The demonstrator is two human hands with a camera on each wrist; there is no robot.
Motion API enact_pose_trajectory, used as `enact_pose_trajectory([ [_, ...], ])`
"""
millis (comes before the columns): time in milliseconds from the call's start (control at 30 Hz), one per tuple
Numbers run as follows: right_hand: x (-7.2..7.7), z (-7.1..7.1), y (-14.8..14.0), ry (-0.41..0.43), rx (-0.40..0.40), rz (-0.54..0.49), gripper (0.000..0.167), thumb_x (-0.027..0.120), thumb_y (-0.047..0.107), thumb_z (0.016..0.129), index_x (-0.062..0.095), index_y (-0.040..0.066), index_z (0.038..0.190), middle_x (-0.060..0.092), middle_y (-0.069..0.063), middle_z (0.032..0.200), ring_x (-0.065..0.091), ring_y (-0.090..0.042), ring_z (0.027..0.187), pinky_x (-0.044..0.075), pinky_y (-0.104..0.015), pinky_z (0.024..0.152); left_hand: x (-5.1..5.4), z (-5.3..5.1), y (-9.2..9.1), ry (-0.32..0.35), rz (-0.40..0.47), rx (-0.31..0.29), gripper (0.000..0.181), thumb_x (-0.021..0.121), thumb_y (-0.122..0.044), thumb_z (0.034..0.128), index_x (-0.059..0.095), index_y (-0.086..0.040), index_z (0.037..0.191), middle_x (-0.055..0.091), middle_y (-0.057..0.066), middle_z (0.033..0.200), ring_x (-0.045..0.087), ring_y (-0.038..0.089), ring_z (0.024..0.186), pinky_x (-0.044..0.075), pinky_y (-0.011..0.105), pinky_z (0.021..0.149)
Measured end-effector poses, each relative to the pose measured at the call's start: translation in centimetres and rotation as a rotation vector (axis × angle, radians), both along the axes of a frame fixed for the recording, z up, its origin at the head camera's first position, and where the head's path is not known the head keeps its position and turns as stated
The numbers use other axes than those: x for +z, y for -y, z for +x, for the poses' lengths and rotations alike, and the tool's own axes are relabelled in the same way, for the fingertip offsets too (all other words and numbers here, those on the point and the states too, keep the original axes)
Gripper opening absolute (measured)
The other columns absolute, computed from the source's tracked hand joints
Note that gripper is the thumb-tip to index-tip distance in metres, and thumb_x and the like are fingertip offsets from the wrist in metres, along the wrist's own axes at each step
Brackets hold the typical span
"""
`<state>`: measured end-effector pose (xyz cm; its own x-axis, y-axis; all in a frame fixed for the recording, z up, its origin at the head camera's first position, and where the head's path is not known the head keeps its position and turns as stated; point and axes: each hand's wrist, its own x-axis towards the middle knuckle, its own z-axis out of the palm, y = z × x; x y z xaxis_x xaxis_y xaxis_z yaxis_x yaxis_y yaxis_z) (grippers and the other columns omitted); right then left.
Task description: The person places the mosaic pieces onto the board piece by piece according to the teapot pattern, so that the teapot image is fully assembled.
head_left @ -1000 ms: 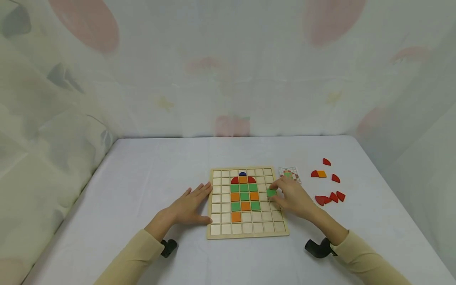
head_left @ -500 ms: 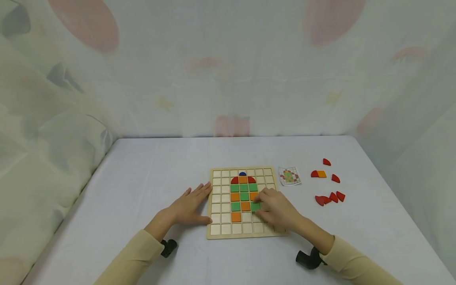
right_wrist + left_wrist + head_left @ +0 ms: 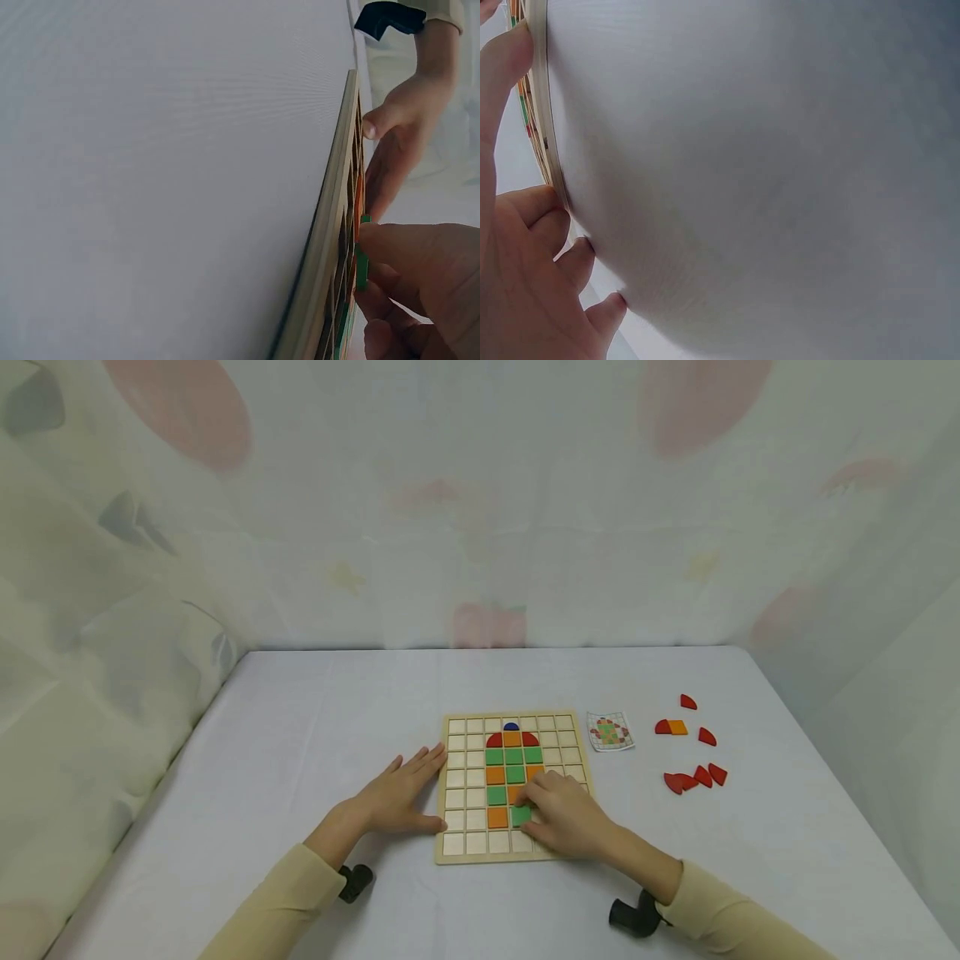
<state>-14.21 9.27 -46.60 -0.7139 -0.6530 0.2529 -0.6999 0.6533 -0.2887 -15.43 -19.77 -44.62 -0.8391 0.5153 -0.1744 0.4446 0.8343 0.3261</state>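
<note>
A wooden grid board [image 3: 455,842] lies on the table with green, orange, red and blue tiles set in its middle columns. My right hand [image 3: 566,817] is over its lower middle and pinches a green square tile [image 3: 520,816] between thumb and fingers. The tile sits just right of an orange square [image 3: 497,817]. In the right wrist view the green tile [image 3: 362,266] stands slightly tilted at the board's surface. My left hand [image 3: 396,795], fingers extended, touches the board's left edge; the left wrist view shows its thumb and fingertips [image 3: 544,196] along that edge.
A small pattern card [image 3: 610,732] lies right of the board. Farther right are several red quarter-round tiles [image 3: 707,737] and an orange square [image 3: 677,727] touching one of them. White cloth covers the table [image 3: 337,702], and curtains hang behind it.
My right hand has carried the green tile leftward and toward me across the board, from its right side to the cell beside the lower orange square. The left hand has stayed put.
</note>
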Motion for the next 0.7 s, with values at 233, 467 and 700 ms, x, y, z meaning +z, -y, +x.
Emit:
enact_pose_trajectory([
  [233,-0.04,0.06,0.39,-0.026,0.005,0.012,0.022,0.073,0.025,0.074,0.064,0.019,0.093,0.056,0.007,0.087,0.048,-0.009,0.079,0.041,-0.028,0.068,0.04,-0.01,0.07,-0.007,0.013,-0.012,0.099,0.068,-0.054,0.0745,0.020,-0.007,0.147,0.014,0.006,0.155,0.017,0.030,0.140,0.015,0.059,0.108],
  [467,-0.06,0.12,0.37,-0.004,-0.011,0.026,0.023,0.073,0.025,0.074,0.064,0.019,0.094,0.055,0.008,0.088,0.048,-0.009,0.081,0.041,-0.027,0.069,0.03,0.06,0.03,-0.007,0.010,-0.010,0.099,0.067,-0.054,0.0746,0.020,-0.007,0.147,0.015,0.006,0.154,0.017,0.030,0.140,0.015,0.058,0.108],
  [700,0.05,0.10,0.22,-0.012,-0.013,0.022,0.022,0.072,0.025,0.075,0.064,0.020,0.095,0.057,0.009,0.091,0.049,-0.009,0.082,0.043,-0.028,0.071,0.10,0.11,0.00,0.003,-0.002,0.004,0.098,0.067,-0.054,0.0748,0.020,-0.007,0.147,0.014,0.005,0.155,0.017,0.028,0.141,0.015,0.058,0.109],
])
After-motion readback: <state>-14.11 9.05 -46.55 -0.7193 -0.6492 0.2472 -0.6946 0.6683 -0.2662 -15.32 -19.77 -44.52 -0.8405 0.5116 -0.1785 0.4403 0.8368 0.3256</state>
